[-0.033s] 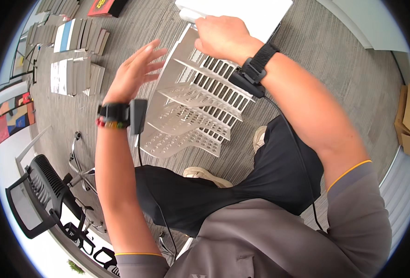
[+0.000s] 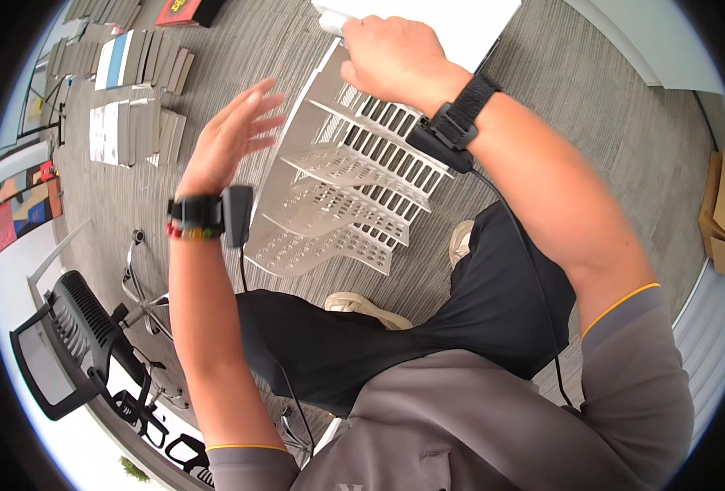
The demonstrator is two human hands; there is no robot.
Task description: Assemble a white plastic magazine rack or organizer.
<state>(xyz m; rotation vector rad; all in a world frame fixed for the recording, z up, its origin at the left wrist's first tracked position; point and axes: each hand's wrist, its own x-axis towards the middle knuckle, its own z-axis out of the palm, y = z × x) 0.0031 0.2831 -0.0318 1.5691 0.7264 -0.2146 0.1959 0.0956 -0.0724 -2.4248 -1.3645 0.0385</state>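
A pale metal rack (image 2: 321, 176) with several perforated shelf plates stands in front of me, slanting up to the right. My right hand (image 2: 395, 61) is closed at its far upper end, beside a white flat panel (image 2: 477, 24). The fingertips are turned away, so what they grip is hidden. A small white rounded piece (image 2: 332, 22) shows just left of that hand. My left hand (image 2: 231, 139) hovers left of the rack, fingers apart and holding nothing, not touching the rack's side.
Stacks of books (image 2: 137, 131) stand on the grey floor at left, with a red box (image 2: 186, 11) beyond. An office chair (image 2: 84, 344) is at lower left. Cardboard boxes (image 2: 722, 204) sit by the right wall. Cables (image 2: 522, 237) hang from both wrist straps.
My left hand has shifted slightly left and down, away from the rack. My right hand has moved a little upward, still closed near the white panel.
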